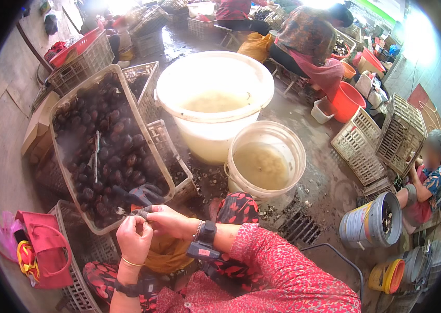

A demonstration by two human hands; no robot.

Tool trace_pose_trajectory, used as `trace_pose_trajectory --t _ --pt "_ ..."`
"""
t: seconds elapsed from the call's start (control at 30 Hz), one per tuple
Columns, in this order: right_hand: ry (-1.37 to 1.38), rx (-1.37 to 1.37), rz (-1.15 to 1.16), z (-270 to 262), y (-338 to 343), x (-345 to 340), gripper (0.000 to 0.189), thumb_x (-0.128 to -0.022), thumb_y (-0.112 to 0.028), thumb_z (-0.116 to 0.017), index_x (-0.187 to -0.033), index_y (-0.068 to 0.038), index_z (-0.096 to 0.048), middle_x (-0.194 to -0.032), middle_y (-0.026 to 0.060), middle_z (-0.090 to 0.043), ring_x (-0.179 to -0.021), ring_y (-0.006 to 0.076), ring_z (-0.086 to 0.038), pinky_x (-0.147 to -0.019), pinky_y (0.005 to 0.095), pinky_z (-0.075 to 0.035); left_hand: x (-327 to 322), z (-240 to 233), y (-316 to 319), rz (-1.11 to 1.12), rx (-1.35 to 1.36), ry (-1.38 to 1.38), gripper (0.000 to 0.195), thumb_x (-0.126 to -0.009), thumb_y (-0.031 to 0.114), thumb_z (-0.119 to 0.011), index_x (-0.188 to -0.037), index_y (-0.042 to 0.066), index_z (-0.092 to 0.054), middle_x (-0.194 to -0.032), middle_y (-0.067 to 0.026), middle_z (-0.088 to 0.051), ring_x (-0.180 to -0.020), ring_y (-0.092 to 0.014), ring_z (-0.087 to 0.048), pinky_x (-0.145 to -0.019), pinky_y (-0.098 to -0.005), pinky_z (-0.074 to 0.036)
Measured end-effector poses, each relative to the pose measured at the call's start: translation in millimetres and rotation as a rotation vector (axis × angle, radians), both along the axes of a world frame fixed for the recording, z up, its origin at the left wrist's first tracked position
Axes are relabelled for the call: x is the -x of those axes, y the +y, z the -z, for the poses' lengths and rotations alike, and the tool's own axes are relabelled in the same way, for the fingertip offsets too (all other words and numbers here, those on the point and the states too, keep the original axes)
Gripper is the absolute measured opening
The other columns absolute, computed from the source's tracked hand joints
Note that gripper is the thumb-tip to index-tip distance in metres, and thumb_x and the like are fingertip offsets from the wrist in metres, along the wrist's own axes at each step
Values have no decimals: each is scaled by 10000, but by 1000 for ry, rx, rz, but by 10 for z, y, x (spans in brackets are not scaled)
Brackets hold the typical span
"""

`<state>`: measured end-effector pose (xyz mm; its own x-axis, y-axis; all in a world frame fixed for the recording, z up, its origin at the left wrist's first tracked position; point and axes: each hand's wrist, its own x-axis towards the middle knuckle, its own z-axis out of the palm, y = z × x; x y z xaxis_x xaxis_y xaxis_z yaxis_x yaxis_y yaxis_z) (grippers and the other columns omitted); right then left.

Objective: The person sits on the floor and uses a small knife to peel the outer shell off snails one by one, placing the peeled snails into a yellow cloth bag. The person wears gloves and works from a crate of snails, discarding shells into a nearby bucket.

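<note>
My left hand [135, 238] and my right hand [170, 221] meet over the near edge of a plastic crate [147, 137]. Between their fingertips is a small dark grey piece [141, 212], perhaps cloth; the fingers partly hide it. Dark brown, round produce [115, 129], which looks like water chestnuts, fills the crate. On top of it lies a slim metal hand tool [96, 156], possibly a peeler or knife. A dark glove [146, 194] rests at the crate's near corner, just beyond my hands. Below them, an orange-yellow bag [167, 254] lies between my knees.
A large white tub [205, 133] and a smaller white bucket [240, 182] hold cloudy water. Beside the bucket is a floor drain grate [300, 223]. A red bag [46, 250] is at left. Grey buckets [355, 227] and a seated person [432, 184] are at right; others sit farther back.
</note>
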<state>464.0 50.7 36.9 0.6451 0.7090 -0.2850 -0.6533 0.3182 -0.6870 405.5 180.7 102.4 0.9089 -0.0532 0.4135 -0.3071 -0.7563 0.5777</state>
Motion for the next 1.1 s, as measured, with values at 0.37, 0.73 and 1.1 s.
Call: trace_pose_trajectory --t 0.37,0.73,1.1 --pt "-1601 868 415 -263 -49 27 463 -729 -135 -672 -1183 -59 -621 -854 78 -657 -773 283 -644 -652 396 -541 9 -153 89 155 -331 -129 132 -680 6 -646 -741 53 -539 -679 -104 -526 -654 -308 -538 -624 -417 -435" --pt "-201 -217 49 -51 57 -27 277 -997 -363 -419 -1057 -139 -570 -1062 1 -614 -926 104 -557 -785 302 -458 1 23 3 -42 323 73 163 -779 -25 -713 -824 23 -563 -815 -29 -521 -709 -137 -494 -661 -263 -421" --pt "207 -454 -305 -96 63 73 337 -1002 -426 -323 -1061 -162 -524 -1057 8 -575 -1007 177 -545 -818 359 -434 -97 -77 30 25 149 -5 108 -772 -49 -694 -810 -15 -598 -817 -82 -588 -759 -200 -575 -716 -298 -478"
